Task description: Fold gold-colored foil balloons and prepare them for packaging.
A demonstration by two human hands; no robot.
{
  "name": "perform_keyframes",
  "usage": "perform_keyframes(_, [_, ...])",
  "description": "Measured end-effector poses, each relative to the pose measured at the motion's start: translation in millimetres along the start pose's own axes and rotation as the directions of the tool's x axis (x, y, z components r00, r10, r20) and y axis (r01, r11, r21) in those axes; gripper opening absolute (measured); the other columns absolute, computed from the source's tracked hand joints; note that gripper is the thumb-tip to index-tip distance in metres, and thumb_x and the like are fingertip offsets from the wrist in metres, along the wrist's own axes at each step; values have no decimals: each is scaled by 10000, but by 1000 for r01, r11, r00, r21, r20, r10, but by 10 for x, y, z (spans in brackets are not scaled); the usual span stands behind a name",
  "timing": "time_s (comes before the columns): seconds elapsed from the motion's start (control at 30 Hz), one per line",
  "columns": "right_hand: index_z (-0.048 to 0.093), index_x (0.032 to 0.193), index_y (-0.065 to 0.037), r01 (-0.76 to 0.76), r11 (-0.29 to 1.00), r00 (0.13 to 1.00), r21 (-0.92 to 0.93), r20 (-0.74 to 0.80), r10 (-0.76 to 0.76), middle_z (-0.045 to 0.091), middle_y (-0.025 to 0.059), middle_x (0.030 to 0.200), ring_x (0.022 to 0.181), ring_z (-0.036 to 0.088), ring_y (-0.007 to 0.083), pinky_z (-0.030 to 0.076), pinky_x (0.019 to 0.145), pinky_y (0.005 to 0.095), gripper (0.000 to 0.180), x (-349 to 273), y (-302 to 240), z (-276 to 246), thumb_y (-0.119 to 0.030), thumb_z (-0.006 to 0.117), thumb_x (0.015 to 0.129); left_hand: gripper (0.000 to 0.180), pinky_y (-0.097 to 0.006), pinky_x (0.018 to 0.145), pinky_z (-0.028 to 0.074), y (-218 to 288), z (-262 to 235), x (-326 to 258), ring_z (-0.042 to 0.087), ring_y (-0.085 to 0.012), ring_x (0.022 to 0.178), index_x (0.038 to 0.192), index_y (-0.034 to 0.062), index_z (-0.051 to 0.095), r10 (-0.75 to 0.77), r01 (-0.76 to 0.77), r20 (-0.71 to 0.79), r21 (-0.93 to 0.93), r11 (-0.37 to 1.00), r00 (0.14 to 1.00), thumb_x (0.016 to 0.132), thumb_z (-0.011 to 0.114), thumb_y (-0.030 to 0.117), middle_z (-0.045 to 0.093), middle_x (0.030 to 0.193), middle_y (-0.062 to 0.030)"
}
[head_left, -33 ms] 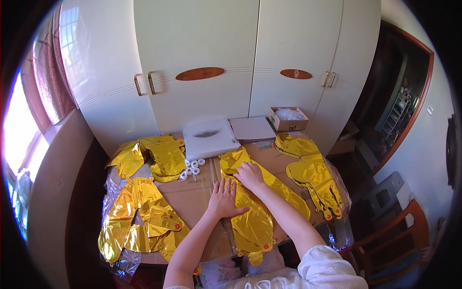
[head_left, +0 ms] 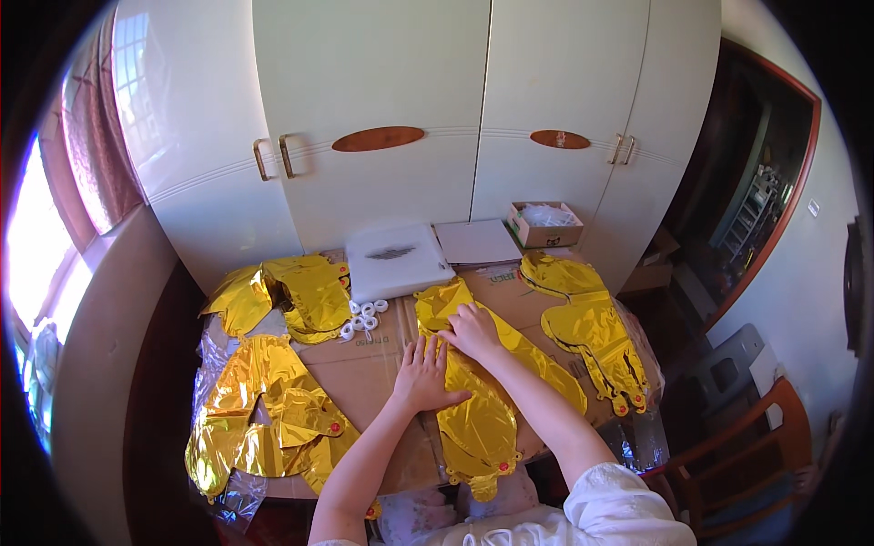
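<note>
A flat gold foil balloon (head_left: 478, 414) lies lengthwise in front of me on the cardboard-covered table (head_left: 369, 400). Its wide end, with a small red spot, hangs over the near edge. My left hand (head_left: 421, 378) rests flat at the balloon's left side, fingers stretched and thumb reaching over the foil. Just beyond it, my right hand (head_left: 472, 333) has its fingers curled down onto the foil near the upper part, seemingly pinching it; the fingertips are partly hidden. Several small white rolls (head_left: 364, 318) sit left of the balloon's far end.
More gold foil balloons lie on both sides: a left pile (head_left: 264, 409), a far-left one (head_left: 309, 287) and a right one (head_left: 587, 323). At the back are a white packet (head_left: 396, 259), a flat grey-white sheet (head_left: 475, 243) and an open box (head_left: 549, 238). A wooden chair (head_left: 792, 419) stands right.
</note>
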State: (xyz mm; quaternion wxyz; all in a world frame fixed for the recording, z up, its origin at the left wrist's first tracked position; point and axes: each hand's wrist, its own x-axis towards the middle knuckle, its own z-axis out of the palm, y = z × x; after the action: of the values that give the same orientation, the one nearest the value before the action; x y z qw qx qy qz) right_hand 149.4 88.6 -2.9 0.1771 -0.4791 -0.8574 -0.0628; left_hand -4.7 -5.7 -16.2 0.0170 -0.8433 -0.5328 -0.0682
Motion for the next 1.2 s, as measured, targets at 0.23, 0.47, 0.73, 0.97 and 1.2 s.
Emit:
perform_keyframes(0.23, [576,1296,-119,89,992,994,86,-77,-83,473,150,1417,1355,383,326,295,1119,490,474,-101,215,166,-415,551,927,1157,-513,1171,145,51,1,50,224,-423,1429,1452,-63,315,17,-18,-6,-6,1000,1000,737,452,837,300,1514,-263])
perform_keyframes(0.47, [522,1360,-163,50,982,979,181,186,-84,440,104,1470,1394,352,292,271,1134,516,429,-53,216,255,-359,457,985,1153,-521,1168,151,35,15,39,231,-424,1427,1445,-61,329,20,-20,-24,-8,1000,999,733,459,837,318,1502,-272])
perform_keyframes(0.73, [546,1308,-80,-57,871,998,489,9,60,480,145,1423,1342,420,321,341,1110,432,372,-11,219,366,-190,453,965,1146,-517,1170,143,36,13,38,220,-422,1432,1446,-63,328,17,-18,-9,-10,1000,1000,741,451,832,301,1509,-276])
perform_keyframes(0.97, [657,1154,-73,-9,938,998,346,-53,29,617,111,1269,1236,537,290,422,1049,379,296,252,722,231,-76,467,927,1142,-508,1173,136,21,14,36,212,-421,1435,1446,-68,327,14,-14,-4,-7,1000,1000,747,450,826,292,1513,-277])
perform_keyframes(1.2, [620,1260,-142,41,966,998,254,32,-50,576,69,1343,1277,501,252,358,1088,408,333,173,819,326,-236,466,980,1145,-504,1173,136,33,-1,35,208,-416,1438,1444,-71,327,11,-11,-4,-15,1000,1000,741,467,822,298,1513,-267])
